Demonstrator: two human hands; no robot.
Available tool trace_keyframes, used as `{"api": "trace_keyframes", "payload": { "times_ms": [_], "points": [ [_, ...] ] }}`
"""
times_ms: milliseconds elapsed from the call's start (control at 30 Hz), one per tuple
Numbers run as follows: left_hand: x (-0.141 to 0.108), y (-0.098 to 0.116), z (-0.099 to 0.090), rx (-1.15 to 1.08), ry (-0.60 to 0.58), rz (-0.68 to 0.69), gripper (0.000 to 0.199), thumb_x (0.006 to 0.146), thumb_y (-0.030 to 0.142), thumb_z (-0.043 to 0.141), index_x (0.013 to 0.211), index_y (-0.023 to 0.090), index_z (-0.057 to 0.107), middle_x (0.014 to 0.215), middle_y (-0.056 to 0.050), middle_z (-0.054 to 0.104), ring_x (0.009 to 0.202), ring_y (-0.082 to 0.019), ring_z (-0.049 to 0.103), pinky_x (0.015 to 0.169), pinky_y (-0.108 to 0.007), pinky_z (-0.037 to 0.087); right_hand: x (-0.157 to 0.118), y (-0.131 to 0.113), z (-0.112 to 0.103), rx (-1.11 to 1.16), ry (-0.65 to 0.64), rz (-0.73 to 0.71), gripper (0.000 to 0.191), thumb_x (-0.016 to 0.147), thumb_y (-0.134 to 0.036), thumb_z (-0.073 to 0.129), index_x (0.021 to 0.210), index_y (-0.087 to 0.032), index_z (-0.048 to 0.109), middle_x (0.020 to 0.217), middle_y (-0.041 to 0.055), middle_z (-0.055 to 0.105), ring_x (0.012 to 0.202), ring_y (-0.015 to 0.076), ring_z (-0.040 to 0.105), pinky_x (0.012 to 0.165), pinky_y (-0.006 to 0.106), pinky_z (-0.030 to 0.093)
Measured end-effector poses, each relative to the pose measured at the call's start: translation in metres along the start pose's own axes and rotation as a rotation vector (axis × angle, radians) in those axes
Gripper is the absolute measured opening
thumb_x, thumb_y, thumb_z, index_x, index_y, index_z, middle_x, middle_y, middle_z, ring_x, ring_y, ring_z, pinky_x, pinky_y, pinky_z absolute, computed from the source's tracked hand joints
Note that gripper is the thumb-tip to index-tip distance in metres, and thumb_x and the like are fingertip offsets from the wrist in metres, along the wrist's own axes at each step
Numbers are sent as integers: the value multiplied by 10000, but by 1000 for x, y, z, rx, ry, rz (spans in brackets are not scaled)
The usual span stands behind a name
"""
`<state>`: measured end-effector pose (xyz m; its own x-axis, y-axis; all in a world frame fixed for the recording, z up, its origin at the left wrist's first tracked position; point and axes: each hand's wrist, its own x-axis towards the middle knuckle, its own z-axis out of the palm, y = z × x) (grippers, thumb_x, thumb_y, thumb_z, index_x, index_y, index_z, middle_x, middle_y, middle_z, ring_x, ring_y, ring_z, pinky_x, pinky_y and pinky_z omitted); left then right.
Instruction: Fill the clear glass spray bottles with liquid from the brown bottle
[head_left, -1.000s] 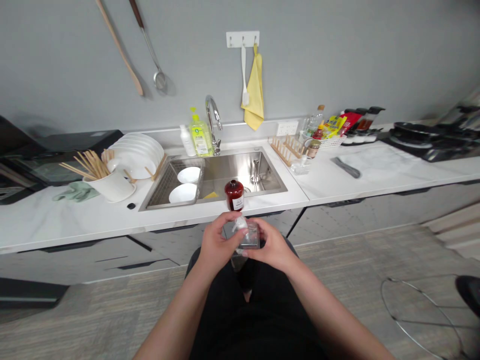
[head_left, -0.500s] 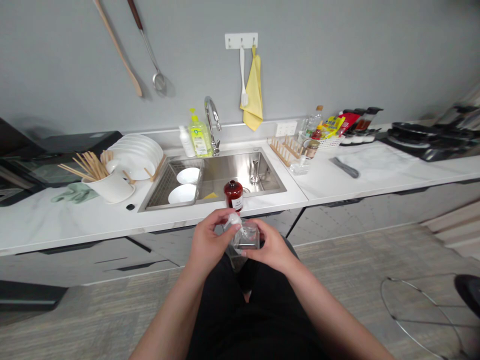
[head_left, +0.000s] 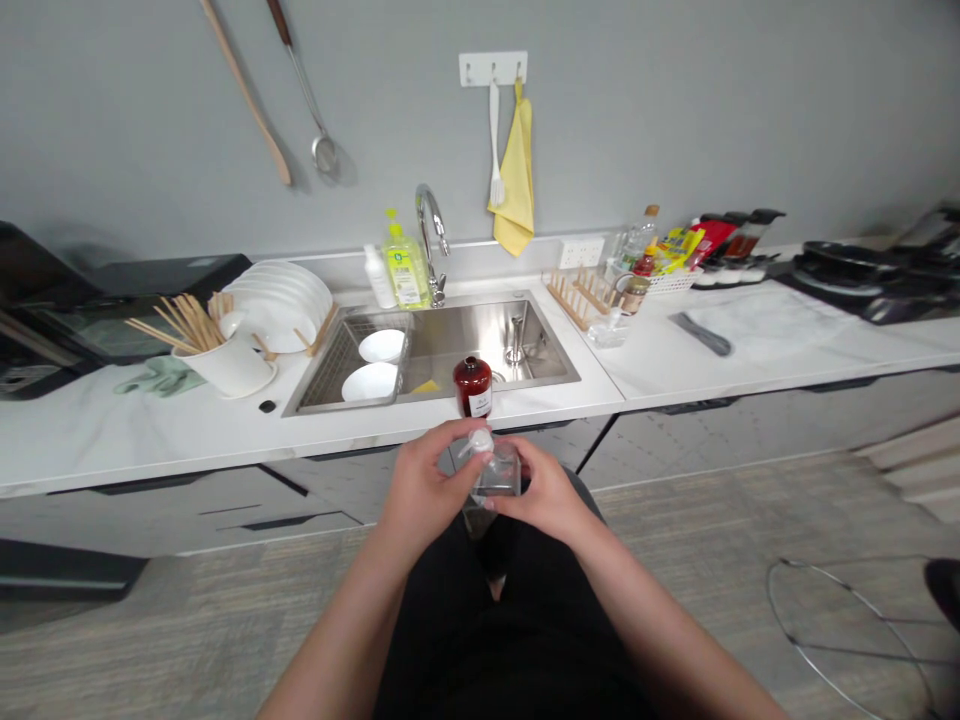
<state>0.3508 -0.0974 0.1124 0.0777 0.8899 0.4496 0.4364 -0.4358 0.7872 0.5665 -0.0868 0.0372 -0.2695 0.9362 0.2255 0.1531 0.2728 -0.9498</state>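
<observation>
In front of my body, just off the counter's edge, I hold a clear square-sided bottle (head_left: 504,476) with a white pump head (head_left: 481,440) at its neck. My left hand (head_left: 433,475) pinches the pump head between thumb and fingers. The bottle's body is gripped from the right side by my right hand (head_left: 541,490). Right behind them on the counter edge stands a dark red-brown bottle (head_left: 472,385) with a white label; its neck has no cap on it, and neither hand touches it.
Behind the brown bottle is a steel sink (head_left: 457,345) with white bowls (head_left: 371,382) in a wire basket. A chopstick holder (head_left: 232,368) and plates (head_left: 289,300) stand left. A small black cap-like piece (head_left: 267,406) lies on the counter. Right are a wooden rack (head_left: 574,300) and tongs (head_left: 701,333).
The pump head now sits more upright at the clear bottle's neck. Both hands keep their hold. The whole view has shifted slightly, so the counter appears a little higher and further right.
</observation>
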Motion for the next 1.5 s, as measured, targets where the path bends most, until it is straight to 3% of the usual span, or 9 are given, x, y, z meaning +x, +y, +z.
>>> {"api": "trace_keyframes", "payload": {
  "times_ms": [567, 867, 1167, 1367, 1500],
  "points": [
    [2, -2, 8, 39, 59, 11, 300, 921, 262, 874, 1219, 288, 885, 1212, -64, 892, 1127, -330, 837, 1069, -496, 667, 2, -2, 0, -2, 18, -34, 728, 718, -314, 1050, 1358, -291, 704, 1312, 63, 811, 1149, 312, 808, 1026, 459, 666],
    [4, -11, 1, -68, 119, -17, 273, 938, 312, 889, 1203, 259, 847, 1190, -63, 875, 1050, -256, 782, 976, -388, 612, 4, -4, -2, 0, 15, 9, 711, 712, -334, 1051, 1335, -278, 714, 1291, 66, 814, 1138, 314, 802, 1027, 466, 664],
    [9, -13, -11, -367, 143, -137, 295, 911, 344, 919, 1126, 219, 760, 1147, -91, 863, 977, -232, 788, 930, -368, 622, 5, 3, 0, -1, 41, -3, 672, 728, -311, 1034, 1319, -290, 715, 1250, 51, 824, 1061, 290, 809, 977, 447, 672],
    [10, -13, -15, -282, 123, -122, 291, 922, 351, 917, 1136, 215, 774, 1171, -97, 862, 983, -228, 786, 953, -371, 615, 7, 8, -1, -19, 38, -3, 704, 728, -316, 1038, 1353, -302, 713, 1287, 56, 812, 1084, 295, 803, 990, 460, 666],
    [11, -16, -16, -343, 146, -150, 336, 903, 376, 936, 1138, 207, 766, 1160, -112, 868, 977, -234, 791, 931, -373, 625, 9, 11, -3, -14, 36, 7, 736, 732, -339, 1033, 1388, -303, 700, 1331, 72, 804, 1131, 316, 801, 1040, 504, 659]
  ]
}}
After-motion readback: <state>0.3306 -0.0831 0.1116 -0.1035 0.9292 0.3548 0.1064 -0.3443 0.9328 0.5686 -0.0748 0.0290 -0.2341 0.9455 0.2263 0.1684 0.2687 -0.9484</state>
